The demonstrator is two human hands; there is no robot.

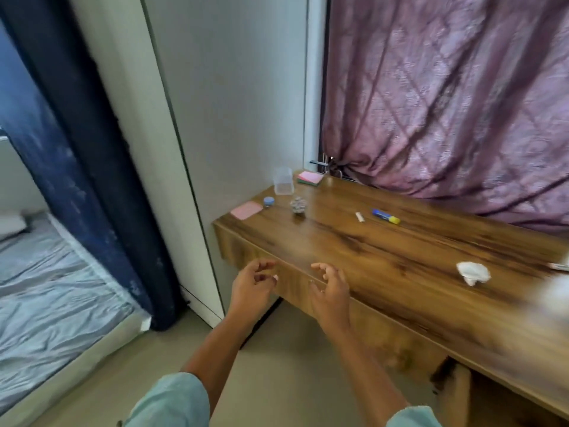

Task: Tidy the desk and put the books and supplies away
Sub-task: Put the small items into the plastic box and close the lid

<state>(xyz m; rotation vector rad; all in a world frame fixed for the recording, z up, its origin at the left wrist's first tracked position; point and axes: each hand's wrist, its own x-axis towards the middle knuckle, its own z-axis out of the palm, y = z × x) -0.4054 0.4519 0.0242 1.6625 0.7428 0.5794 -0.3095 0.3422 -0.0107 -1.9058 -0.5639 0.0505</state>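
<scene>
No legible txt anywhere; label on blue glue stick [385, 216] too blurry

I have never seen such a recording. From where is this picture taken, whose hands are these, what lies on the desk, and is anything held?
No machine is here. A person wears one camera on the head, so the picture looks forward and down at that person's own hands. The left hand and the right hand hover at the near edge of the wooden desk, fingers loosely curled, holding nothing. On the desk lie a clear plastic box, a stack of sticky notes, a pink pad, a small blue pot, a small clear jar, a short white stick, a blue and yellow glue stick and a crumpled white paper. A purple curtain hangs behind.
</scene>
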